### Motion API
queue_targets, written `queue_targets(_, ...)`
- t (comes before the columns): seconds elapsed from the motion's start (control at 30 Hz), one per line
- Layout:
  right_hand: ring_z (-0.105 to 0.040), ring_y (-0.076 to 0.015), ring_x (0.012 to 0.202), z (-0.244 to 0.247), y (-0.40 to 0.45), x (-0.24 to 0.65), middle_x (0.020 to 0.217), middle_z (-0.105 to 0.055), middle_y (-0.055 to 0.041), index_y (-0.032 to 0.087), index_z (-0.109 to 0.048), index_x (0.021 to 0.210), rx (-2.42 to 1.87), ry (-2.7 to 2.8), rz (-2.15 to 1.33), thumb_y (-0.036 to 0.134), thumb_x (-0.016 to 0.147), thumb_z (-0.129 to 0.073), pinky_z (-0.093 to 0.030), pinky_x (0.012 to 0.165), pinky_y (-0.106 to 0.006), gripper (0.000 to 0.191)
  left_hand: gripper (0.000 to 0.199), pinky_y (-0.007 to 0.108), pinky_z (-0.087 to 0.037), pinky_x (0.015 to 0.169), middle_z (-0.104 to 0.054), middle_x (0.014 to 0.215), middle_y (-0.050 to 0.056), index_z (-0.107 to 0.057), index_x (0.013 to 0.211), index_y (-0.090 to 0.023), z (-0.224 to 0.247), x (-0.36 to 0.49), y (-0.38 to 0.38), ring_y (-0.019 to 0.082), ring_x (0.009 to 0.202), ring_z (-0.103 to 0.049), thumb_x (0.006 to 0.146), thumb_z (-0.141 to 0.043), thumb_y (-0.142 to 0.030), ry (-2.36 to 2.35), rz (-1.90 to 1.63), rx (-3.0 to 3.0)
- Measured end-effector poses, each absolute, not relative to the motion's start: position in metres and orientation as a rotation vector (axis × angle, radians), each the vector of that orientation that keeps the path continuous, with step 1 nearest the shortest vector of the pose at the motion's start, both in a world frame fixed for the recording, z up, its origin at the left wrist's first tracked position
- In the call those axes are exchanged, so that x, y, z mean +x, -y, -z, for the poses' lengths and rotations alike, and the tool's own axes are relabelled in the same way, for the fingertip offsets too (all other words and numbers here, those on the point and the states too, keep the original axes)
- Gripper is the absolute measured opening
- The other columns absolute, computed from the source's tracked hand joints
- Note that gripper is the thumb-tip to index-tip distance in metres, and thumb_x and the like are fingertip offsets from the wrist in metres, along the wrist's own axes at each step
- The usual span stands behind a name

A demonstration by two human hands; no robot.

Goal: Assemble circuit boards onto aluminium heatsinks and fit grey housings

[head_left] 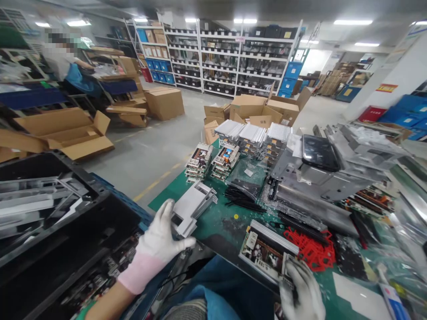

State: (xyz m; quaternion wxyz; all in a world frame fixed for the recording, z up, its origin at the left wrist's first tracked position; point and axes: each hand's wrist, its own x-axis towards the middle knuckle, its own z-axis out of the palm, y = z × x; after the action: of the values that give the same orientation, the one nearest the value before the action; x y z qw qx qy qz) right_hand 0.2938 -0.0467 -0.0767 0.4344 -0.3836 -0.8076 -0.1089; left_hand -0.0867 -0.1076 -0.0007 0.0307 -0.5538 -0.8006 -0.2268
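And here, at the lower right of the frame, the near end of a circuit board unit (267, 255) is met by the right hand (302, 289), white-gloved, its fingers curled; whether the unit is actually gripped cannot be told. The unit is laid on the green mat (213, 222), a finned metal strip (275, 237) seen along its far side.

Over at lower centre-left, the left hand (160, 240) is held open and released, thumb spread from the fingers, right beside the stacked metal brackets (195, 206); whether they are touched cannot be made out.

Just right of the unit, red plastic pieces (312, 251) are heaped. Black strips (245, 200) are bunched near the middle, with a yellow dot (236, 216) seen below them. Farther back, board stacks (225, 162) and finned heat sinks (251, 133) are piled. At the upper left, a person (63, 58) is seen among cluttered tables.
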Motion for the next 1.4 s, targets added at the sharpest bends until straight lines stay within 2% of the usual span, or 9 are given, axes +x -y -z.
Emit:
queue_targets(0.17,-0.064,-0.0253,0.091,0.061,0.049,0.284,0.095,-0.067,-0.0103,0.018,-0.059,0.109,-1.010,1.991,0.278,0.040,0.098,-0.046,-0.051,0.082,-0.041,0.028,0.094,0.043,-0.058,0.087,-0.049,0.135,0.014,-0.017,0.146,-0.027,0.005,-0.124,0.087,0.033,0.114,-0.061,0.072,-0.063,-0.059,2.367,0.818,-1.926)
queue_targets(0.37,-0.063,-0.0259,0.096,0.055,0.059,0.282,0.098,-0.067,-0.0097,0.020,-0.060,0.109,-1.118,1.969,0.248,0.042,0.098,-0.047,-0.050,0.084,-0.042,0.028,0.106,0.048,-0.046,0.105,-0.043,0.146,0.016,-0.021,0.148,-0.021,-0.025,-0.183,0.060,0.038,0.130,-0.047,0.064,-0.069,-0.065,2.276,0.576,-2.246)
queue_targets(0.57,-0.062,-0.0259,0.097,0.052,0.071,0.287,0.100,-0.066,-0.0104,0.019,-0.059,0.111,-1.217,1.933,0.238,0.040,0.097,-0.049,-0.050,0.085,-0.044,0.027,0.115,0.055,-0.049,0.100,-0.037,0.148,0.018,-0.013,0.151,-0.024,-0.021,-0.164,0.064,0.043,0.130,-0.045,0.062,-0.061,-0.076,2.453,0.506,-2.085)
queue_targets(0.73,-0.062,-0.0245,0.097,0.048,0.075,0.288,0.100,-0.065,-0.0092,0.019,-0.058,0.111,-1.245,1.936,0.215,0.038,0.097,-0.050,-0.050,0.088,-0.044,0.024,0.103,0.064,-0.049,0.092,-0.043,0.144,0.016,-0.027,0.147,-0.029,-0.038,-0.132,0.060,0.049,0.124,-0.048,0.061,-0.055,-0.080,2.627,0.436,-1.797)
queue_targets(0.9,-0.062,-0.0240,0.100,0.041,0.080,0.297,0.102,-0.065,-0.0084,0.020,-0.058,0.115,-1.281,1.913,0.204,0.035,0.095,-0.053,-0.050,0.092,-0.045,0.025,0.083,0.059,-0.054,0.079,-0.063,0.112,0.013,-0.048,0.130,-0.031,-0.066,-0.108,0.054,0.046,0.103,-0.061,0.061,-0.056,-0.077,2.678,0.429,-1.642)
queue_targets(1.0,-0.063,-0.0243,0.101,0.038,0.084,0.303,0.102,-0.066,-0.0080,0.020,-0.058,0.117,-1.321,1.860,0.219,0.033,0.095,-0.053,-0.051,0.091,-0.044,0.026,0.078,0.051,-0.057,0.070,-0.065,0.105,0.008,-0.049,0.126,-0.033,-0.074,-0.089,0.055,0.039,0.092,-0.066,0.059,-0.063,-0.072,2.648,0.517,-1.714)
queue_targets(1.1,-0.063,-0.0248,0.101,0.034,0.086,0.305,0.102,-0.066,-0.0081,0.021,-0.058,0.118,-1.346,1.828,0.239,0.032,0.095,-0.052,-0.052,0.090,-0.045,0.026,0.075,0.042,-0.059,0.074,-0.065,0.113,0.006,-0.047,0.127,-0.026,-0.062,-0.053,0.050,0.031,0.093,-0.068,0.061,-0.070,-0.055,2.364,0.655,-2.306)
queue_targets(1.17,-0.062,-0.0250,0.102,0.031,0.088,0.306,0.103,-0.066,-0.0084,0.021,-0.057,0.119,-1.355,1.820,0.241,0.032,0.095,-0.053,-0.052,0.091,-0.045,0.026,0.077,0.041,-0.056,0.089,-0.063,0.121,0.010,-0.047,0.127,-0.020,-0.045,-0.023,0.040,0.030,0.106,-0.064,0.059,-0.071,-0.050,1.996,0.769,-2.648)
queue_targets(1.4,-0.062,-0.0254,0.101,0.030,0.103,0.322,0.102,-0.066,-0.0084,0.021,-0.057,0.118,-1.462,1.766,0.286,0.032,0.095,-0.054,-0.052,0.091,-0.048,0.025,0.084,0.045,-0.047,0.104,-0.059,0.130,0.015,-0.045,0.133,-0.014,0.000,0.040,0.002,0.033,0.121,-0.055,0.062,-0.074,-0.048,1.424,0.601,-3.011)
